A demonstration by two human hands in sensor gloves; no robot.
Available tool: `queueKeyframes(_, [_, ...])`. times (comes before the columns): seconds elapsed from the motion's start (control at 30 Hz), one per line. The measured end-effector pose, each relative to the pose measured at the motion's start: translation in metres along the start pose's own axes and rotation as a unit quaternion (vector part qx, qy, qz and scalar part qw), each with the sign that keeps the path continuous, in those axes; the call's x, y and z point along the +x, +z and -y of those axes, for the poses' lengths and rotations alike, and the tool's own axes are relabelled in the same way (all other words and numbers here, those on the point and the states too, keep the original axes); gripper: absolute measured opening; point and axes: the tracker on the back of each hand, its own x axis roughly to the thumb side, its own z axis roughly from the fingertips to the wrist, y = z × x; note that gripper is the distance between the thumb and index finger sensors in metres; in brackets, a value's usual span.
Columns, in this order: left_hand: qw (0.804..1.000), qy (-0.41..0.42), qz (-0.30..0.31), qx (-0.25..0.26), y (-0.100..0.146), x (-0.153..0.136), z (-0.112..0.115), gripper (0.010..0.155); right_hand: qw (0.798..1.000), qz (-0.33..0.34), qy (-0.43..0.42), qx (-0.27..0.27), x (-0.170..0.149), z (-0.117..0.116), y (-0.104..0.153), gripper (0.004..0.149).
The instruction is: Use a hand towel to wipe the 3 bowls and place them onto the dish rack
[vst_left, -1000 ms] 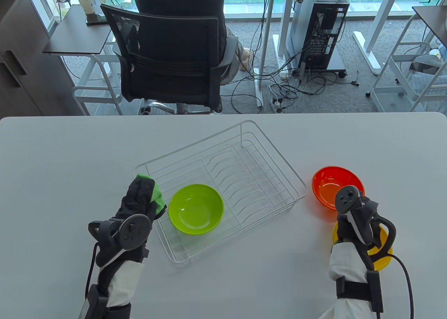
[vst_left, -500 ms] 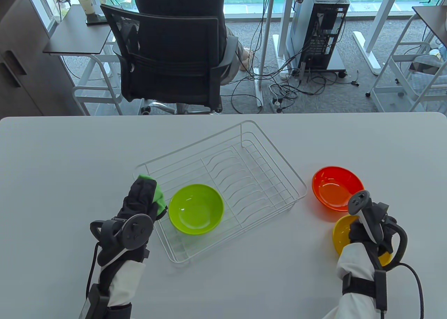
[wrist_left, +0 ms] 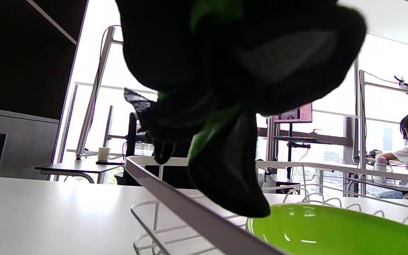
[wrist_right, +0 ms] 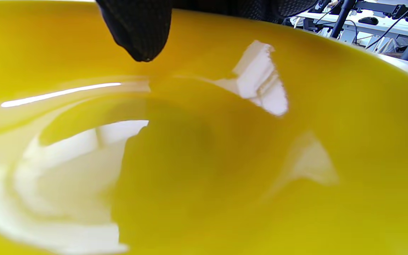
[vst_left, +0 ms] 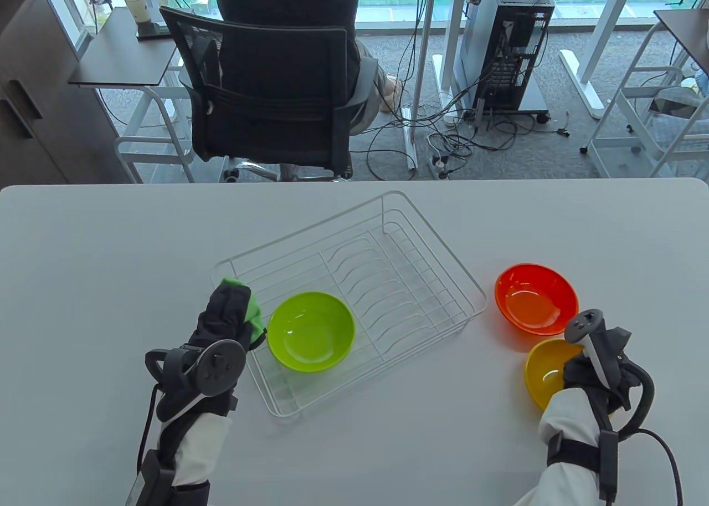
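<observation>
Gripped by the right hand (vst_left: pixel 595 376), the glossy yellow plastic bowl (vst_left: pixel 545 374) is being taken; the green cloth towel (vst_left: pixel 253 312) is being clutched by the left hand (vst_left: pixel 221 320); one lime-green bowl (vst_left: pixel 311 331) is already lying in the white wire dish rack (vst_left: pixel 399 284), while the orange bowl (vst_left: pixel 535 299) is waiting.

a yellow bowl (wrist_right: pixel 204 159) is filling almost the whole view, its glossy inside reflecting bright white patches. a black gloved fingertip (wrist_right: pixel 138 28) is hanging in from the top, over the bowl's inner wall. blurred desks are showing top right.
</observation>
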Motion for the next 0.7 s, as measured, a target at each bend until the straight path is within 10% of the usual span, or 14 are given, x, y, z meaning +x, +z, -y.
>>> queueKeyframes(0.7, [1.000, 0.005, 0.001, 0.001, 0.000, 0.000, 0.001, 0.062, 0.997, 0.045, -0.052, -0.028, 0.016, 0.025, 0.017, 0.040])
